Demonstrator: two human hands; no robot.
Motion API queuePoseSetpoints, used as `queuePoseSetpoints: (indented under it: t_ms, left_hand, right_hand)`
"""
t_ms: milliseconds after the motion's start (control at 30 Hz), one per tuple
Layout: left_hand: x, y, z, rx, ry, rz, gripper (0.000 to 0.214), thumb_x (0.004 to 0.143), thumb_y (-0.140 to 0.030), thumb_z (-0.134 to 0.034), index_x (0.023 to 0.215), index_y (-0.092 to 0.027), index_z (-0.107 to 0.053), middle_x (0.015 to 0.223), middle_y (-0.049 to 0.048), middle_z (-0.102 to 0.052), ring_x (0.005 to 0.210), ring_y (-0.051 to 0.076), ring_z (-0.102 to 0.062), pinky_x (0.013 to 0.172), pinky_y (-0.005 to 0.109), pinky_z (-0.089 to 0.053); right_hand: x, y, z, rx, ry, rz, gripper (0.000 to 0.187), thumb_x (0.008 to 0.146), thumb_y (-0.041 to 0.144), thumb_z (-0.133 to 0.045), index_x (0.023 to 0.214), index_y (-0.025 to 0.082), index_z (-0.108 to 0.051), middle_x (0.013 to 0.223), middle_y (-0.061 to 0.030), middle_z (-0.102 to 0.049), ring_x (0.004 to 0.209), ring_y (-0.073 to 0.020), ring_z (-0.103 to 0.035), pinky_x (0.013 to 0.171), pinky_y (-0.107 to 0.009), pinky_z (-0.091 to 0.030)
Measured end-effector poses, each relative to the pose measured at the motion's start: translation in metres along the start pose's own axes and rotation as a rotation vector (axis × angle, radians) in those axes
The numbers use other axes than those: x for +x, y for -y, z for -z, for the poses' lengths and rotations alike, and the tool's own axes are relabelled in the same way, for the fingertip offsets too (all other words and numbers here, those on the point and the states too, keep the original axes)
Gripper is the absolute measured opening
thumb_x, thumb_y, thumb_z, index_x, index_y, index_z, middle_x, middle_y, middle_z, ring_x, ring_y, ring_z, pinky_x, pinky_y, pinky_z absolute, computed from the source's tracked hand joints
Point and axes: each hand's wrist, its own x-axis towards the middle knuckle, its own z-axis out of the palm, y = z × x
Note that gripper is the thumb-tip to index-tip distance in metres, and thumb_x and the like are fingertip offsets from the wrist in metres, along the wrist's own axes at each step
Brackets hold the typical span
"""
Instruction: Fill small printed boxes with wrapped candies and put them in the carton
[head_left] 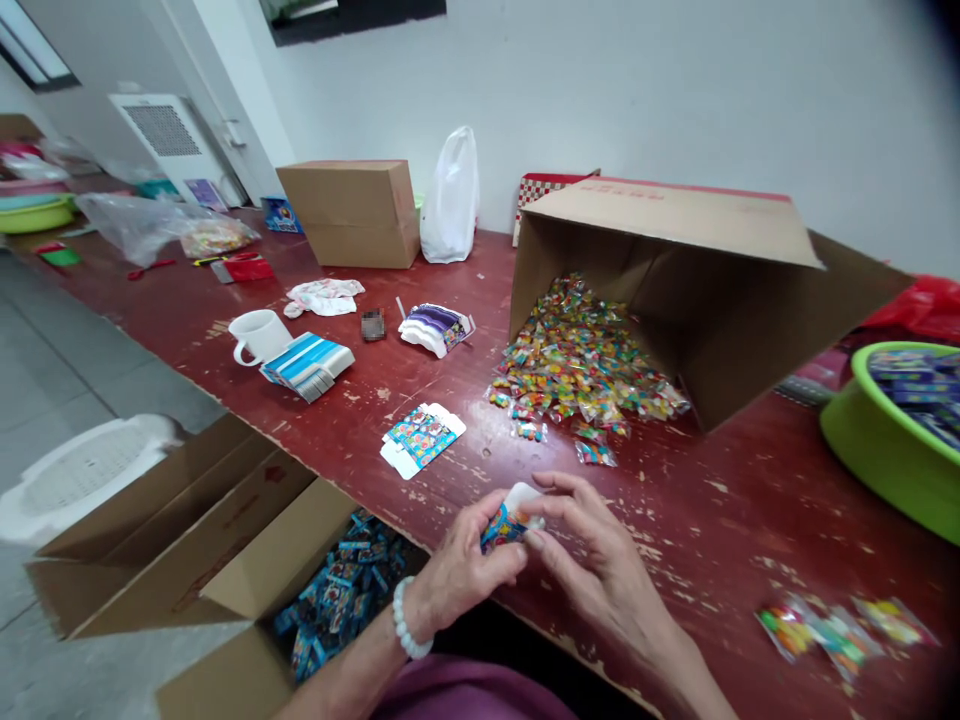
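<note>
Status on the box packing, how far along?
Done: the floor carton holds a layer of blue boxes. In hand: left hand and right hand hold one small box. Left: a flat blank, a blue stack, a purple stack, and a big sachet pile spilling from the tipped carton. Plenty remains.

— What colours sit between your fingers [559, 500]?
— Your small carton [508, 522] is blue with a busy cartoon print and a white flap.
— Beyond your fingers?
— A flat carton [421, 438] in that same blue print, on your scuffed dark-red worktop [720, 500]; farther, multicoloured sachets [581, 365] in a brown box [675, 215]. Right of your fingers, a lime-green basin [877, 450]; left and lower, blue packs [341, 590].
</note>
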Motion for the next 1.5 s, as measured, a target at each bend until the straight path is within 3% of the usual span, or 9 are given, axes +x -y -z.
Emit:
queuePoseSetpoints:
  t_ms: [133,433,633,767,833,1033,1200,1367,1500]
  left_hand:
    - [-0.001,0.002,-0.001,0.137,-0.05,-0.072,0.032,0.074,-0.014,-0.056,0.105,-0.016,-0.064,0.082,-0.0004,-0.06,0.074,0.015,-0.05,0.071,0.024,-0.041]
    - [-0.002,-0.003,0.001,0.19,-0.091,-0.038,0.038,0.076,-0.014,-0.057,0.113,-0.015,-0.065,0.079,-0.001,-0.061,0.068,0.013,-0.048,0.066,0.022,-0.04]
    - [-0.004,0.003,-0.002,-0.033,0.015,0.032,0.03,0.076,-0.018,-0.063,0.105,-0.015,-0.068,0.07,-0.0028,-0.057,0.059,0.009,-0.048,0.056,0.019,-0.041]
    - [0.001,0.013,-0.006,-0.504,-0.087,0.187,0.038,0.085,-0.046,-0.057,0.102,-0.014,-0.067,0.076,0.0035,-0.065,0.057,0.013,-0.057,0.051,0.023,-0.049]
    - [0.004,0.017,-0.006,-0.693,-0.138,0.28,0.045,0.087,-0.053,-0.052,0.096,-0.011,-0.067,0.073,0.0067,-0.068,0.049,0.014,-0.06,0.045,0.026,-0.05]
    - [0.007,0.012,-0.007,-0.881,-0.272,0.347,0.029,0.082,-0.034,-0.061,0.095,-0.009,-0.065,0.066,0.0041,-0.067,0.045,0.014,-0.059,0.04,0.026,-0.052]
    - [0.006,0.01,-0.011,-0.845,-0.288,0.321,0.036,0.079,-0.033,-0.06,0.106,-0.01,-0.062,0.068,0.0031,-0.067,0.045,0.013,-0.058,0.039,0.025,-0.051]
    - [0.005,0.015,-0.017,-0.864,-0.283,0.303,0.037,0.08,-0.035,-0.059,0.11,-0.013,-0.061,0.07,0.0007,-0.064,0.046,0.013,-0.057,0.04,0.024,-0.051]
    - [0.002,0.014,-0.02,-0.796,-0.237,0.272,0.04,0.083,-0.039,-0.062,0.115,-0.015,-0.059,0.075,0.0007,-0.064,0.049,0.012,-0.058,0.041,0.023,-0.05]
  right_hand:
    - [0.004,-0.004,0.001,-0.025,0.049,0.014,0.016,0.094,0.029,-0.053,0.1,0.03,-0.069,0.121,-0.0062,-0.057,0.113,-0.0236,-0.056,0.096,-0.041,-0.045]
    - [0.007,-0.009,-0.005,-0.105,-0.052,0.078,0.017,0.094,0.021,-0.051,0.095,0.023,-0.068,0.113,-0.0091,-0.063,0.102,-0.0243,-0.06,0.089,-0.041,-0.049]
    - [0.008,0.002,0.009,-0.186,0.216,0.141,0.02,0.094,0.019,-0.051,0.097,0.027,-0.069,0.118,-0.007,-0.062,0.107,-0.0242,-0.058,0.09,-0.04,-0.049]
    - [0.007,-0.003,0.008,-0.065,-0.072,0.062,0.016,0.092,0.024,-0.056,0.103,0.026,-0.066,0.125,-0.0096,-0.059,0.111,-0.0249,-0.058,0.091,-0.039,-0.05]
    - [0.004,-0.006,0.002,0.036,-0.193,-0.014,0.018,0.089,0.028,-0.061,0.107,0.025,-0.063,0.119,-0.0094,-0.062,0.102,-0.0231,-0.062,0.083,-0.035,-0.052]
    - [-0.004,-0.01,-0.028,0.219,-0.227,-0.003,0.012,0.09,0.027,-0.06,0.095,0.024,-0.07,0.102,-0.007,-0.068,0.096,-0.0209,-0.066,0.082,-0.033,-0.054]
    - [-0.006,-0.009,-0.036,0.172,-0.409,0.0,0.014,0.086,0.023,-0.066,0.099,0.024,-0.07,0.108,-0.0089,-0.064,0.095,-0.0205,-0.065,0.077,-0.031,-0.055]
    - [-0.006,-0.007,-0.028,0.197,-0.244,0.077,0.015,0.088,0.019,-0.061,0.096,0.025,-0.072,0.102,-0.0067,-0.066,0.093,-0.0185,-0.066,0.081,-0.029,-0.053]
    - [-0.003,-0.006,-0.028,0.353,-0.159,-0.074,0.012,0.088,0.025,-0.063,0.081,0.022,-0.071,0.101,-0.0064,-0.067,0.089,-0.0191,-0.066,0.076,-0.029,-0.053]
